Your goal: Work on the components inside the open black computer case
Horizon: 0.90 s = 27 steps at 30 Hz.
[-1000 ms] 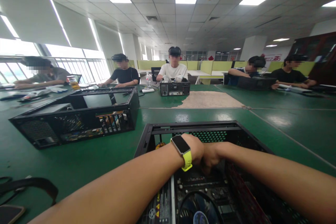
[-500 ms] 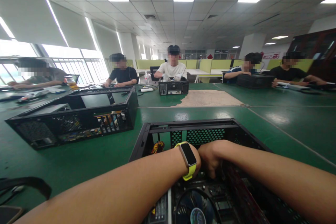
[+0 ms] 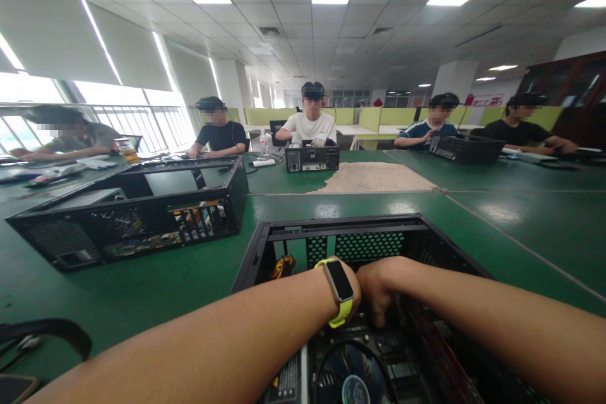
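Both my hands reach down into an open black computer case [image 3: 341,225] in front of me. My left hand [image 3: 351,287], with a yellow-strapped watch [image 3: 339,279] on the wrist, is bent inward so its fingers are hidden. Right beside it, my right hand [image 3: 376,290] is closed, its fingers curled downward; what they grip cannot be seen. Below the hands lies a round CPU fan [image 3: 355,372] on the dark motherboard. A dark red card [image 3: 442,353] stands to the right, under my right forearm. Coloured cables [image 3: 284,266] show at the case's left inner side.
Another open computer case [image 3: 142,227] stands to the left on the green table [image 3: 279,208]. Across the table, several people sit, some with cases [image 3: 312,158] before them. A bare tan patch [image 3: 379,177] marks the tabletop. A black strap [image 3: 52,328] lies at lower left.
My hands stay in almost the same place inside the case. At the far right, a seated person has leaned back and the black case there has turned.
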Each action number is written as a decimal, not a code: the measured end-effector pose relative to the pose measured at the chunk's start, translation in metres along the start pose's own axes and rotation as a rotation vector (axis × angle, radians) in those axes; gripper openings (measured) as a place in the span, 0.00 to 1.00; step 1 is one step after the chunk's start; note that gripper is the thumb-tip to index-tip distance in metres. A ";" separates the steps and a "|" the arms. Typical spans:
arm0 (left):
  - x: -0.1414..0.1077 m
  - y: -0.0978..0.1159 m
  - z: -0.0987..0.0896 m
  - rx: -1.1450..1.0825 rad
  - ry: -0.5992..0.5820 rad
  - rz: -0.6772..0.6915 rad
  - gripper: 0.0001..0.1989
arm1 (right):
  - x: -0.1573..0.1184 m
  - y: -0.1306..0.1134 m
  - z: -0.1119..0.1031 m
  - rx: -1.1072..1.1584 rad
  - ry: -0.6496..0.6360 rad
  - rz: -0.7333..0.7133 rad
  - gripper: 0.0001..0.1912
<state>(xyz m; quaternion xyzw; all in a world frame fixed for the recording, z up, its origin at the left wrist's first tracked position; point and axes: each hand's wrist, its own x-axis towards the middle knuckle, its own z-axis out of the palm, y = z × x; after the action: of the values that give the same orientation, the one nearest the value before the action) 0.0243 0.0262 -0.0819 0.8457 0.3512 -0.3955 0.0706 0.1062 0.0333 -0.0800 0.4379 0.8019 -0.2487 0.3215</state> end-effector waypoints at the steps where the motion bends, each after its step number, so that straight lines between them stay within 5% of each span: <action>1: -0.004 0.002 -0.004 0.043 -0.061 -0.003 0.11 | 0.001 0.000 0.001 -0.002 -0.013 0.013 0.21; 12: -0.020 0.011 -0.012 0.073 0.000 -0.007 0.16 | 0.014 0.008 0.004 0.171 0.037 0.034 0.16; 20: -0.012 0.012 -0.007 0.076 0.021 -0.086 0.10 | 0.011 0.002 0.001 0.008 -0.104 0.058 0.23; 27: -0.026 0.007 -0.014 -0.016 0.103 -0.054 0.07 | 0.008 0.002 0.002 0.126 -0.063 0.070 0.14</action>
<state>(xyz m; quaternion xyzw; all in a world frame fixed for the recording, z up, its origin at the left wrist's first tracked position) 0.0256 0.0128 -0.0549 0.8545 0.3805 -0.3502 0.0486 0.1055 0.0372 -0.0875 0.4772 0.7583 -0.3009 0.3267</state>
